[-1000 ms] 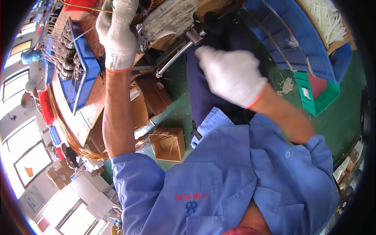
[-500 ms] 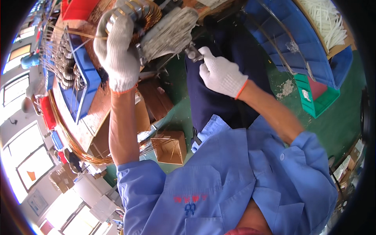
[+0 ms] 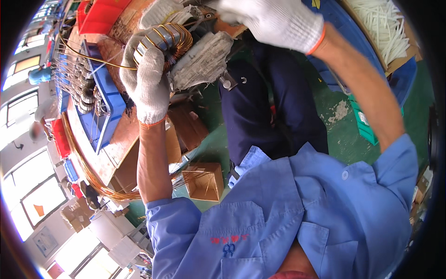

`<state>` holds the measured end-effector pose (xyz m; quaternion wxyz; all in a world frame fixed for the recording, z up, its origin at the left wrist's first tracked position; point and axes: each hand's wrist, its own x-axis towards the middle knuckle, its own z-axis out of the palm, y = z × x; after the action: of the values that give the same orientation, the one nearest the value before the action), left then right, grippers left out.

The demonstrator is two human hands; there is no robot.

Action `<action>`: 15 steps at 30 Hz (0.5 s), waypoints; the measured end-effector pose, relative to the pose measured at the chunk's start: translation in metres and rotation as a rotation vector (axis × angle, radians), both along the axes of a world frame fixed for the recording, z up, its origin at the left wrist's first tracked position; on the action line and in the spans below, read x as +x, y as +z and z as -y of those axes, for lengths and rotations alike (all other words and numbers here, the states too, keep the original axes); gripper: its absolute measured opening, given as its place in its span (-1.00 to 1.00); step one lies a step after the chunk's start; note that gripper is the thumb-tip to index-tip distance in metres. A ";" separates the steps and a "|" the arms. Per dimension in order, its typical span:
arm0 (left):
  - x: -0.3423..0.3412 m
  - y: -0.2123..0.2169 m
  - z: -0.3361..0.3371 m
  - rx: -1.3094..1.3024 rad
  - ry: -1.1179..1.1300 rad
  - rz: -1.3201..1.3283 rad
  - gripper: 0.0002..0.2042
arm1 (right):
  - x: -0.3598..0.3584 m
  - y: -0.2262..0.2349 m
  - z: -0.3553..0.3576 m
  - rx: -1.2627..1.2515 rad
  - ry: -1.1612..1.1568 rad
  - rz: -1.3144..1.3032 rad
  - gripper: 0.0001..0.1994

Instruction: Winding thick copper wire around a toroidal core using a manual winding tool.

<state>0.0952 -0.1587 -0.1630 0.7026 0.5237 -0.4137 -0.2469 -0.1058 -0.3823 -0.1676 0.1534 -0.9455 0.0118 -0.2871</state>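
A person in a blue shirt works at a wooden surface (image 3: 121, 148), wearing white gloves. At the far left-centre, the left hand (image 3: 149, 76) is clamped around a ring-shaped coil (image 3: 166, 41) wound with copper wire; a loose copper wire (image 3: 90, 57) runs left from it. Just right of the coil is a rough grey padded block (image 3: 204, 60). The right hand (image 3: 274, 23) is raised at the far right of the block, its fingers blurred, so their closure cannot be told. Left, a blue tray (image 3: 110, 102) holds more coils (image 3: 87, 93).

Blue shirt (image 3: 278, 200), 2 orange-cuffed white gloves (image 3: 153, 95)
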 end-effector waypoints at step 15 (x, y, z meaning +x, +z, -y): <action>0.008 0.018 0.014 0.020 -0.024 0.315 -0.40 | 0.031 -0.013 0.128 -0.202 -0.493 -0.486 -0.73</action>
<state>0.1036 -0.1726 -0.1454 0.6208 0.5579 -0.5225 -0.1744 -0.0749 -0.5106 -0.1811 -0.0217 -0.9653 0.2471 -0.0822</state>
